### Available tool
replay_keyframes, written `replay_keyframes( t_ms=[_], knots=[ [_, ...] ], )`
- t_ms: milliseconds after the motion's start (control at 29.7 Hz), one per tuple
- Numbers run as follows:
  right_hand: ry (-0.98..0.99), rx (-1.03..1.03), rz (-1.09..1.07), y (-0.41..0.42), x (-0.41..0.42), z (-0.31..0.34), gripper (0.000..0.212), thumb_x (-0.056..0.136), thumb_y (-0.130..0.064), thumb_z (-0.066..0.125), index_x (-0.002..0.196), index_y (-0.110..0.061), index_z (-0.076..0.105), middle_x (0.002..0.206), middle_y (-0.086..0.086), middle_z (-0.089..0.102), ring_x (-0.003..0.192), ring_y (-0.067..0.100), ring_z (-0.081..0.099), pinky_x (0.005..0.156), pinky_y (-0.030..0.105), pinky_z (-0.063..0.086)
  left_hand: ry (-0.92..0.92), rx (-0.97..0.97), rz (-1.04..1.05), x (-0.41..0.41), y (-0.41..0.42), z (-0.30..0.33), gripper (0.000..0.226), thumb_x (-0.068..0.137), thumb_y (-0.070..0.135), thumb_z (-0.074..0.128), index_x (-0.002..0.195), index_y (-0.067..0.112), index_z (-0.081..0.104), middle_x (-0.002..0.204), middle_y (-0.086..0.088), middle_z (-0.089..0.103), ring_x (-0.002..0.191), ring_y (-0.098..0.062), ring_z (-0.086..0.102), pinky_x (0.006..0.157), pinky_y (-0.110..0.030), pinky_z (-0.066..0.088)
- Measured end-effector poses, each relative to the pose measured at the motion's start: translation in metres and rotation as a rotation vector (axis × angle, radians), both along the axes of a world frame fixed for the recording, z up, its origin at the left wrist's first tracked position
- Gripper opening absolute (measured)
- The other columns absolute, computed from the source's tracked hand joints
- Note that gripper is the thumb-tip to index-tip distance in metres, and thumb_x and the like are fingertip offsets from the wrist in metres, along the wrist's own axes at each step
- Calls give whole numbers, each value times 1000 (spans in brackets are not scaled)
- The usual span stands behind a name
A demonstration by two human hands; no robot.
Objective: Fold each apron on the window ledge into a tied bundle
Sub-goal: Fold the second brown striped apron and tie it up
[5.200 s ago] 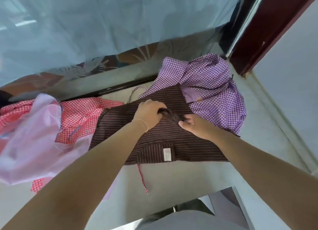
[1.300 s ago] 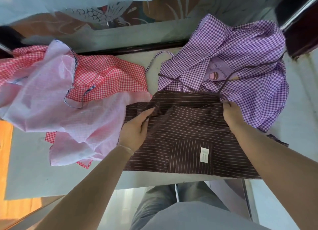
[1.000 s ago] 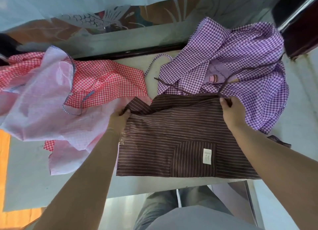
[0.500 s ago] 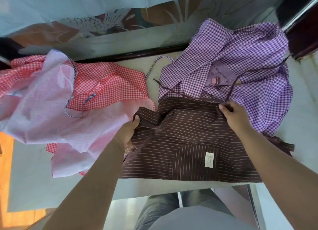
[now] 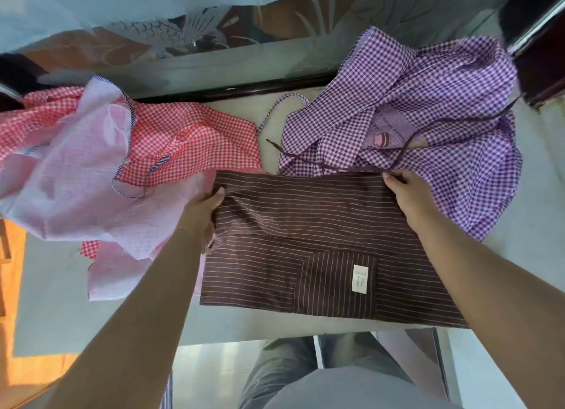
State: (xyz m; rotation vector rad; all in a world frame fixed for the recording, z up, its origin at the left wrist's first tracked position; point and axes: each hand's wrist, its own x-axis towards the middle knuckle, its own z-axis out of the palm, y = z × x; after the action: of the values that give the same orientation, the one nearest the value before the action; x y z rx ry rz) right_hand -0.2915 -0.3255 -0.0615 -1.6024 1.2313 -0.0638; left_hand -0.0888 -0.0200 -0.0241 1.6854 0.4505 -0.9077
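On window ledge (image 5: 535,170), head view: brown striped apron (image 5: 299,225) spread flat at front edge, pocket and white label (image 5: 360,278) up. Left hand (image 5: 201,212) grips left edge, fingers curled into cloth. Right hand (image 5: 409,194) at top right corner, fingers pinching hem near brown tie string (image 5: 406,142). String trails over purple gingham apron (image 5: 443,127); red gingham apron (image 5: 189,145) and pink cloth (image 5: 76,191) lie left. Advice: pull edges taut, square corners, free string before next fold.

A home, by its decorated window glass (image 5: 189,32), stone ledge (image 5: 61,301) and heaped aprons (image 5: 428,108).
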Motion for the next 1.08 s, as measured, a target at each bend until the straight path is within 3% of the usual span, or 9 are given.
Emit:
replay_keyframes(
  t_ms=[101,202,303,437,504,605,773,908,1076],
  knots=[
    [-27,125,60,-5,8,4,14,93,-29,60,93,-16,67,92,-2,69,91,18,63,76,29,46,228,6,94,2,-2,-3,17,94,23,58,101,8,59,81,-10,73,74,-24,70,60,-36,59],
    [22,71,189,-9,10,3,21,92,-34,60,95,-15,69,91,2,71,86,18,65,77,30,49,164,29,-120,0,0,-8,35,92,30,61,119,9,59,99,-6,73,98,-24,66,90,-40,52],
    [53,-95,242,-8,9,3,27,95,-38,54,96,-14,66,89,2,67,84,18,62,74,29,45,-10,30,-275,-4,3,-9,25,92,30,60,111,14,64,106,-3,73,104,-21,65,100,-42,46],
    [32,-468,120,-5,0,1,38,100,-39,44,98,-9,67,86,-1,65,76,18,58,68,30,42,-585,225,-319,-7,-8,1,15,97,18,55,92,15,68,81,9,71,73,-2,65,71,-14,50],
    [18,-487,35,-6,3,-1,43,101,-40,40,95,-7,68,81,2,64,73,19,57,66,28,40,-733,357,-352,1,-4,-6,17,97,18,53,106,14,68,92,4,68,84,-12,62,77,-21,48],
    [-2,-304,-8,-5,19,0,39,101,-34,42,91,-8,69,84,2,64,76,16,55,70,27,39,-550,283,-221,21,3,-23,24,95,15,55,118,19,58,112,-1,66,104,-22,61,97,-37,48],
    [-82,66,-74,-15,45,6,26,94,-24,51,81,-13,71,81,-9,66,78,2,57,71,15,37,-462,352,-282,41,-15,-35,28,94,20,58,119,12,51,116,-5,62,108,-26,59,99,-37,45],
    [-118,-203,-185,-24,55,12,33,97,-27,41,69,-17,56,60,-6,55,57,8,50,62,26,43,-542,449,-270,44,-15,-39,37,91,-3,39,125,9,45,124,-9,59,110,-25,54,96,-30,39],
    [-15,-173,107,-9,62,18,44,99,-45,39,112,-8,59,102,9,63,97,24,59,89,41,46,-450,412,-390,42,-4,-52,36,96,24,51,131,19,44,124,-5,58,112,-28,55,99,-35,40]
  ],
)
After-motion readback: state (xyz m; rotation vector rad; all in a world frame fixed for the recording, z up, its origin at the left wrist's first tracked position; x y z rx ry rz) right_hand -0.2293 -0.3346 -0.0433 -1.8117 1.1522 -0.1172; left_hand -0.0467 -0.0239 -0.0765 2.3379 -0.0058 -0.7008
